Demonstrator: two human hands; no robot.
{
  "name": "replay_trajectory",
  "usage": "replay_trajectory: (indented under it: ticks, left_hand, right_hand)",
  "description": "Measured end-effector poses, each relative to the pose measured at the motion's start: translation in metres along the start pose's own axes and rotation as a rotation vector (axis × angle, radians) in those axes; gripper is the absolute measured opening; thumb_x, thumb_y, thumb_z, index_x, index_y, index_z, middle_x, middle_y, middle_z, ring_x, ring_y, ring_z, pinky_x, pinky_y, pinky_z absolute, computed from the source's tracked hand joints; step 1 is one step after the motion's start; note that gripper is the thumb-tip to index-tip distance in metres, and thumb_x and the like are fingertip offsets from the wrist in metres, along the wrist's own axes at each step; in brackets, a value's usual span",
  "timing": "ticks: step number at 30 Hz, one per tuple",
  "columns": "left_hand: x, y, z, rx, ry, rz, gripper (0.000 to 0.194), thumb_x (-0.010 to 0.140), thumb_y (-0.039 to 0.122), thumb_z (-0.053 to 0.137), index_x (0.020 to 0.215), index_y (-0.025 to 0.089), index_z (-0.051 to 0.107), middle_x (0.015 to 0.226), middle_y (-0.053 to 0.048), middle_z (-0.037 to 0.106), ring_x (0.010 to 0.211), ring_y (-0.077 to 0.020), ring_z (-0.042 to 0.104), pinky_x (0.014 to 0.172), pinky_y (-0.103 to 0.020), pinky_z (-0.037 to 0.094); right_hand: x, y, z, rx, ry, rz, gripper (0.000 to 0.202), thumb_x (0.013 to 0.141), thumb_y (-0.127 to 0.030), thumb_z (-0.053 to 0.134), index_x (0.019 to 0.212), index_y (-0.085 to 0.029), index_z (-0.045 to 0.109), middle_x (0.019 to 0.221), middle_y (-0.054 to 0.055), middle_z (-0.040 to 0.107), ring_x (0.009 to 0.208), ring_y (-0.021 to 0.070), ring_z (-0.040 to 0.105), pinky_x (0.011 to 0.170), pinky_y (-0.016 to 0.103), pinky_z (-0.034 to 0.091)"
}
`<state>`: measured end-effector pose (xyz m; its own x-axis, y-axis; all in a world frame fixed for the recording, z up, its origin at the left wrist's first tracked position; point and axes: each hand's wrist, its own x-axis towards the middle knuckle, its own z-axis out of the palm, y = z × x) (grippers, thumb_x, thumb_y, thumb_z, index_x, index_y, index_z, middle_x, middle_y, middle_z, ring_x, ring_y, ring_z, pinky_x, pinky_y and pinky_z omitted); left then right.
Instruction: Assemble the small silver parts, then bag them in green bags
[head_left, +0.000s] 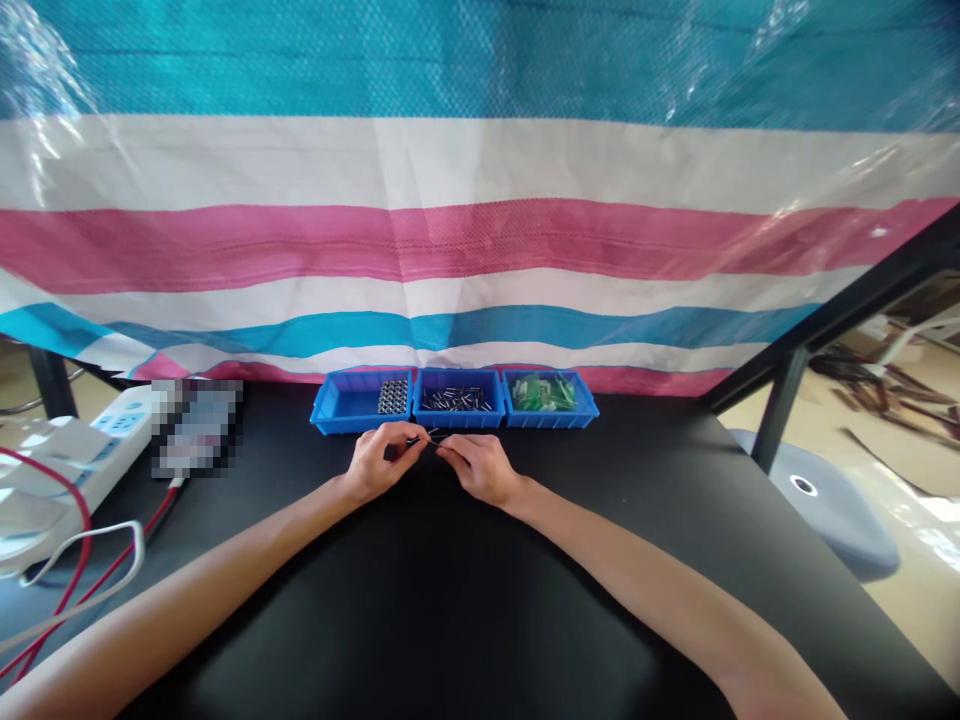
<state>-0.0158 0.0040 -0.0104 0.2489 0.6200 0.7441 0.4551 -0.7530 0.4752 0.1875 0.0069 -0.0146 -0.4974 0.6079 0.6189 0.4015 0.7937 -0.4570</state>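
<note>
My left hand and my right hand meet in front of the blue bins, both closed in a pinch with the fingertips almost touching. Between them is a small, thin metal piece; its exact kind is too small to tell. Just behind stands the middle blue bin, with many loose dark and silver pin-like pieces inside. To its left, a second blue bin has short metal cylinders grouped in rows at its right end. Green and clear plastic packets fill the right blue bin.
A white power strip with plugs and red and white cables lies on the black table at left, near a blurred-out device. A striped sheet hangs behind. A grey stool stands beyond the right edge.
</note>
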Motion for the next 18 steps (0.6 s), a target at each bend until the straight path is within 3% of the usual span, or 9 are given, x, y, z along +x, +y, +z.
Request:
replay_trajectory:
  ticks: [18]
  left_hand:
    - [0.0008, 0.0014, -0.0001, 0.003, 0.013, -0.019, 0.018, 0.083, 0.016, 0.064, 0.098, 0.019, 0.053, 0.083, 0.0, 0.074, 0.049, -0.006, 0.06, 0.053, -0.018, 0.051]
  right_hand:
    - [0.0004, -0.002, -0.0009, -0.032, 0.0, -0.033, 0.023, 0.099, -0.025, 0.043, 0.086, -0.017, 0.061, 0.074, 0.004, 0.067, 0.064, 0.014, 0.062, 0.06, 0.024, 0.046]
